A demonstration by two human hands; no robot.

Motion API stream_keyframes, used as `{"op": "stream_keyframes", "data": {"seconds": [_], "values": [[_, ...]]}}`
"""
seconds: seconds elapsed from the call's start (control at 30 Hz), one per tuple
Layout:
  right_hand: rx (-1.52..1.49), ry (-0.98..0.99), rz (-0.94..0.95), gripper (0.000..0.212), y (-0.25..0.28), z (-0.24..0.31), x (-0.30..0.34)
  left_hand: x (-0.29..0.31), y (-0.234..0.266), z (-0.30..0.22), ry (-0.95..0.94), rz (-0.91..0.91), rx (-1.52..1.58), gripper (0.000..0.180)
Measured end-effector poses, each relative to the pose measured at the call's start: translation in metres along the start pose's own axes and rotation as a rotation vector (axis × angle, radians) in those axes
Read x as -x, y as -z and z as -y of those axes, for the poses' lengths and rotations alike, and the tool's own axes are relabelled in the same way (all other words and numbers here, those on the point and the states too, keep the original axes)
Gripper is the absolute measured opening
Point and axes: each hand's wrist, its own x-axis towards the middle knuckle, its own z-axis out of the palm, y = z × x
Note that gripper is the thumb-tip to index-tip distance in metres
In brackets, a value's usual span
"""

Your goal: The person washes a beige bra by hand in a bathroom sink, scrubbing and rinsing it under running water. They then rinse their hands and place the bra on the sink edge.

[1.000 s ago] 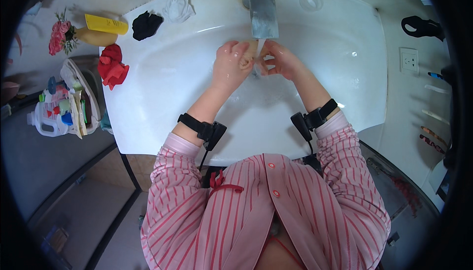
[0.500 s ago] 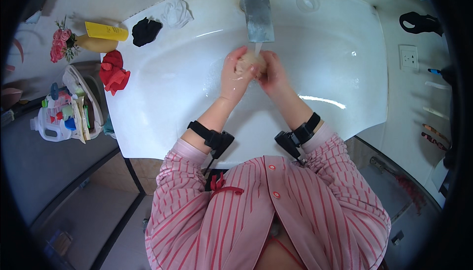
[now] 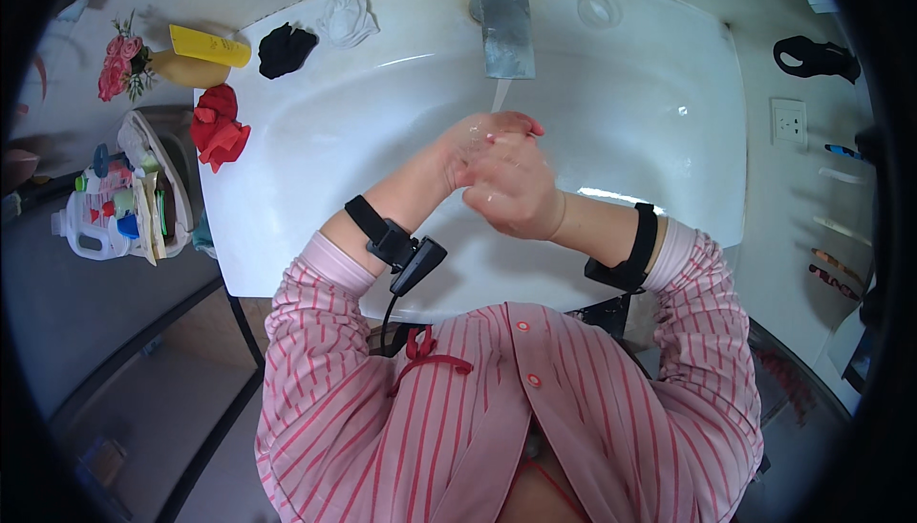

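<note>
Over the white washbasin (image 3: 630,93), my two wet hands are clasped together just below the metal tap (image 3: 507,31). A thin stream of water (image 3: 500,96) runs down at the far side of my fingers. My left hand (image 3: 470,141) is curled, its fingers bent toward the right. Across it lies my right hand (image 3: 518,184), also closed, with its back turned up. The wadded beige cloth seen between them half a second ago is now covered by both hands.
Along the basin's left rim lie a white cloth (image 3: 347,17), a black cloth (image 3: 286,50) and a red cloth (image 3: 220,128). A yellow tube (image 3: 210,46), pink flowers (image 3: 121,66) and a container of bottles (image 3: 175,174) stand beyond. A clear round dish (image 3: 599,9) sits right of the tap.
Both hands have come nearer to me, and the right has turned over onto the left. The beige cloth has gone from sight between them. My right elbow has swung outward.
</note>
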Motion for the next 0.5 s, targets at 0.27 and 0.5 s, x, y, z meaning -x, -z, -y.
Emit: {"op": "stream_keyframes", "data": {"seconds": [0.27,0.5], "values": [[-0.076,0.258,0.267,0.016,-0.011,0.012,0.015,0.000,0.005,0.007,0.070,-0.037,-0.387,0.009],[-0.099,-0.173,-0.002,0.024,-0.036,-0.006,0.033,0.000,0.041,0.015,-0.177,-0.277,0.094,0.020]]}}
